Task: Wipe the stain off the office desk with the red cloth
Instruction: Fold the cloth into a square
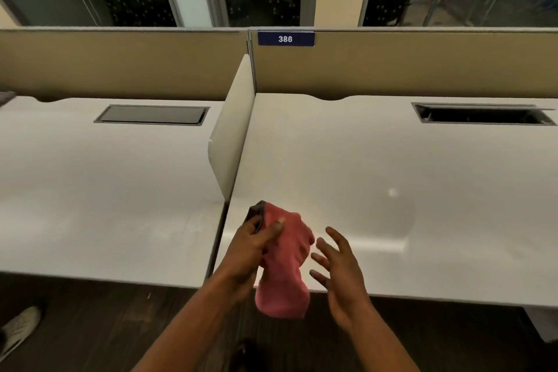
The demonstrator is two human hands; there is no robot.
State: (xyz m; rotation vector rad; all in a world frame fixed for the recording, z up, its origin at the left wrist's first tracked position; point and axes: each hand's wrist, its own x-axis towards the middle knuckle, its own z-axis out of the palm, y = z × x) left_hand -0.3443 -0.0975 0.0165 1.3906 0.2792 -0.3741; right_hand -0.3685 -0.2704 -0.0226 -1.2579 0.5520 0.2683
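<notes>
**Red cloth held above near desk edge**

Stain hard to make out on office desk [377,160]. Red cloth [283,269], bunched, dark-edged, hanging over near edge, pinched by left hand [250,248]. Right hand [338,269] just right, fingers spread, apart.

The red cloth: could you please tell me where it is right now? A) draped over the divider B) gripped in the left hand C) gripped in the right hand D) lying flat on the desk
B: the left hand grips the bunched red cloth above the desk's front edge, while the right hand is open beside it.
</notes>
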